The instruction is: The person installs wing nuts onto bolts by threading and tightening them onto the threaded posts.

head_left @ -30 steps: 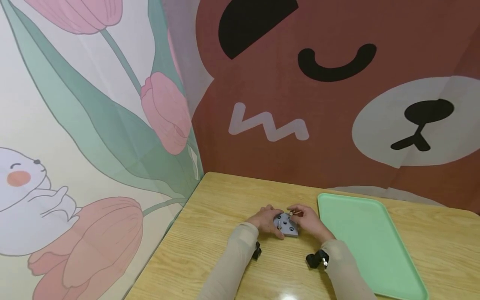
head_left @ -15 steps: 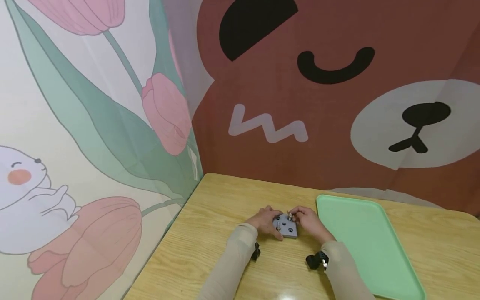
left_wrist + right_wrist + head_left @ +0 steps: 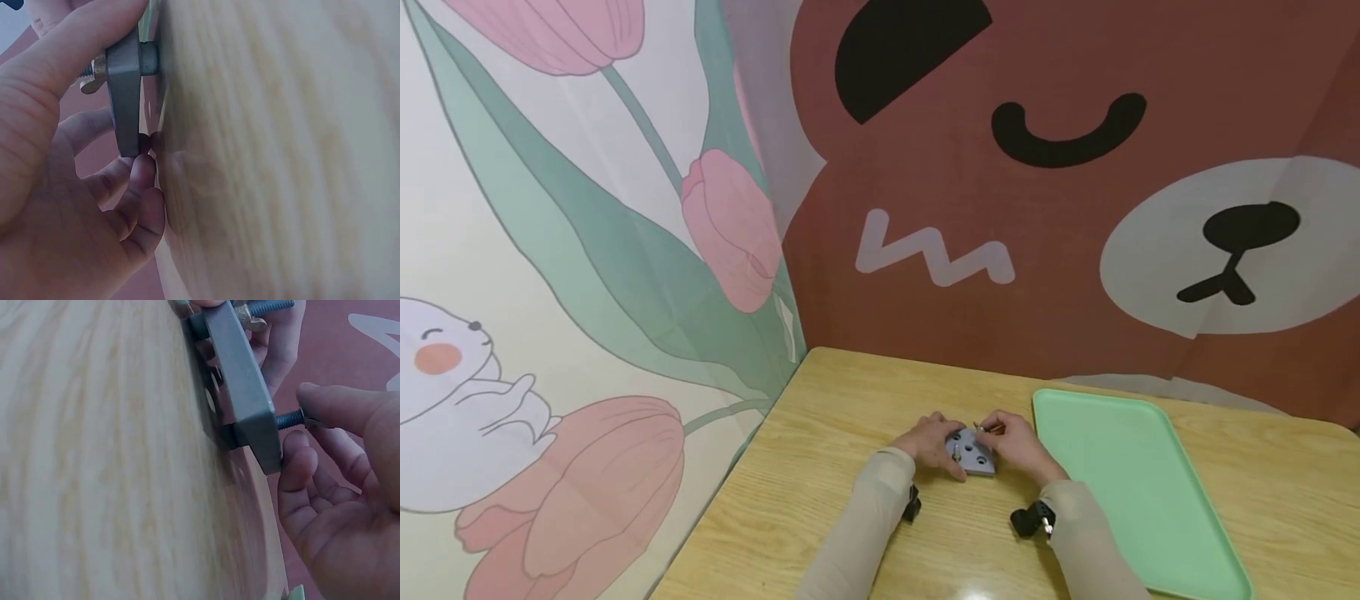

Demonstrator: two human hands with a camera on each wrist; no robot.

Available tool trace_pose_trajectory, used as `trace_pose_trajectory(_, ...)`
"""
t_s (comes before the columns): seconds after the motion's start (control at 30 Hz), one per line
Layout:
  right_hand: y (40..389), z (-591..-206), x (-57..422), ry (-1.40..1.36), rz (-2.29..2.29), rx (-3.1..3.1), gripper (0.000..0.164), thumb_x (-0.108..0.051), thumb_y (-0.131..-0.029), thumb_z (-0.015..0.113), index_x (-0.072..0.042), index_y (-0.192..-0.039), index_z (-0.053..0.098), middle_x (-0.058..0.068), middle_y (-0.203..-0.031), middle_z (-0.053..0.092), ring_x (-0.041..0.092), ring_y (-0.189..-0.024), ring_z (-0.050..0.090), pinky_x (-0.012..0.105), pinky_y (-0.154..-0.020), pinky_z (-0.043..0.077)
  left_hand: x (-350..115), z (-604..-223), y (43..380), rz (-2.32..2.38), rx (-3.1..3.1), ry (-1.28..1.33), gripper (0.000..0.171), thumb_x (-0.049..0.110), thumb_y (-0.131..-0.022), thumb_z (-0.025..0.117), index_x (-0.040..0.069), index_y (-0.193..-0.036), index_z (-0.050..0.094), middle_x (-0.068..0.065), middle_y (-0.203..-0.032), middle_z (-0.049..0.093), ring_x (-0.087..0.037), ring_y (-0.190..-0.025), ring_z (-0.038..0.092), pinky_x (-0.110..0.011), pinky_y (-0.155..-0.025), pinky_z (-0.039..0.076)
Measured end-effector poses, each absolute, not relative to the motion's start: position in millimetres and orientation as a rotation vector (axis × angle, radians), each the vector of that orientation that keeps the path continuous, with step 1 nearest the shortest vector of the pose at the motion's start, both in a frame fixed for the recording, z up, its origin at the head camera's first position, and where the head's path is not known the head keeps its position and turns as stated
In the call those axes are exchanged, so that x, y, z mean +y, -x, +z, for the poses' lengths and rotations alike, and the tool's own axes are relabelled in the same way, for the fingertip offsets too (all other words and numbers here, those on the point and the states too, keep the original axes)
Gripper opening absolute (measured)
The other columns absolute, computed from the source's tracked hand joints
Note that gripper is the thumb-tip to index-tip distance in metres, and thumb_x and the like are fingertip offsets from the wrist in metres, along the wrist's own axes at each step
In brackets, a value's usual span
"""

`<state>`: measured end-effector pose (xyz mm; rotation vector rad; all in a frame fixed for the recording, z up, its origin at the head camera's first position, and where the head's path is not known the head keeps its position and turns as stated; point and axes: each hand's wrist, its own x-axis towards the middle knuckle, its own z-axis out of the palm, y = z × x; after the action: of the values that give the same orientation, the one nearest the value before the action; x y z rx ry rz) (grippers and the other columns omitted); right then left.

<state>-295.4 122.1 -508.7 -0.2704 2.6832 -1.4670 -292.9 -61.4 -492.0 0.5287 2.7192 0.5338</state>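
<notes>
A grey metal plate (image 3: 976, 461) with several holes is held just above the wooden table, its bolt heads on the underside. My left hand (image 3: 929, 443) grips its left edge, thumb on the near side and fingers round the far side. Near that thumb, a brass-coloured wing nut (image 3: 94, 80) sits on one bolt's thread. At the far right corner, my right hand (image 3: 1017, 442) pinches a small metal piece, probably another wing nut, at the tip of a second bolt (image 3: 289, 420). Thumb and fingers mostly cover that piece. Bare thread shows between it and the plate.
A light green tray (image 3: 1138, 492) lies on the table (image 3: 805, 500) to the right, close to my right forearm. Printed cloth hangs (image 3: 925, 333) behind the table and along its left side. A small black camera device (image 3: 1032, 521) is strapped at my right wrist.
My right thumb and fingers have shifted round the bolt's tip, as in a turning motion. The plate has tilted slightly and moved a little left. My left hand keeps its grip.
</notes>
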Motion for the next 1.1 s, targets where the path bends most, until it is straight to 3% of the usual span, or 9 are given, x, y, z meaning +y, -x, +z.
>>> trace_pose_trajectory(0.3, 300.0, -511.3, 124.6, 0.231, -1.585, 2.571, 0.017, -0.003, -0.086, 0.045, -0.004, -0.095, 0.059, 0.008, -0.089, 0.057, 0.019, -0.076, 0.052, 0.031, -0.063, 0.042, -62.1, -491.1, 292.6, 0.515, 2.73, -0.533, 0.085, 0.054, -0.055, 0.076, 0.035, -0.13, 0.04, 0.006, -0.112, 0.039, -0.013, -0.099, 0.037, -0.03, -0.075, 0.038)
trace_pose_trajectory(0.53, 298.4, -511.5, 123.2, 0.3, -1.517, 2.63, 0.026, -0.008, -0.084, 0.057, -0.006, -0.109, 0.056, 0.007, -0.095, 0.056, 0.02, -0.083, 0.052, 0.031, -0.063, 0.045, -61.4, -491.4, 293.4, 0.506, 2.723, -0.542, 0.085, 0.054, -0.055, 0.075, 0.034, -0.13, 0.04, 0.006, -0.112, 0.039, -0.012, -0.097, 0.037, -0.03, -0.074, 0.038)
trace_pose_trajectory(0.73, 296.7, -511.7, 122.1, 0.262, -1.481, 2.685, 0.012, -0.015, -0.081, 0.063, -0.009, -0.09, 0.061, 0.003, -0.087, 0.058, 0.017, -0.075, 0.052, 0.03, -0.06, 0.043, -61.5, -491.4, 293.6, 0.529, 2.719, -0.544, 0.084, 0.053, -0.055, 0.076, 0.034, -0.129, 0.041, 0.007, -0.112, 0.04, -0.012, -0.097, 0.037, -0.029, -0.074, 0.038)
trace_pose_trajectory(0.83, 296.9, -510.9, 122.0, 0.234, -1.509, 2.648, 0.01, -0.015, -0.085, 0.057, -0.008, -0.09, 0.06, 0.005, -0.086, 0.058, 0.017, -0.073, 0.053, 0.03, -0.06, 0.043, -61.9, -491.1, 293.4, 0.53, 2.719, -0.544, 0.084, 0.053, -0.055, 0.076, 0.034, -0.129, 0.041, 0.007, -0.112, 0.04, -0.012, -0.097, 0.037, -0.03, -0.074, 0.038)
trace_pose_trajectory(1.0, 297.7, -507.5, 121.7, 0.179, -1.578, 2.564, 0.022, -0.016, -0.094, 0.041, -0.003, -0.095, 0.058, 0.008, -0.087, 0.056, 0.018, -0.075, 0.053, 0.03, -0.063, 0.043, -62.4, -491.5, 293.4, 0.517, 2.729, -0.551, 0.084, 0.054, -0.055, 0.076, 0.035, -0.129, 0.04, 0.006, -0.113, 0.039, -0.013, -0.099, 0.037, -0.03, -0.075, 0.038)
trace_pose_trajectory(1.1, 297.4, -506.7, 121.6, 0.235, -1.564, 2.576, 0.021, -0.009, -0.092, 0.041, -0.001, -0.105, 0.056, 0.009, -0.091, 0.055, 0.02, -0.079, 0.053, 0.031, -0.064, 0.043, -62.1, -491.6, 293.5, 0.514, 2.73, -0.555, 0.085, 0.054, -0.055, 0.075, 0.035, -0.129, 0.041, 0.006, -0.113, 0.039, -0.013, -0.099, 0.037, -0.03, -0.075, 0.038)
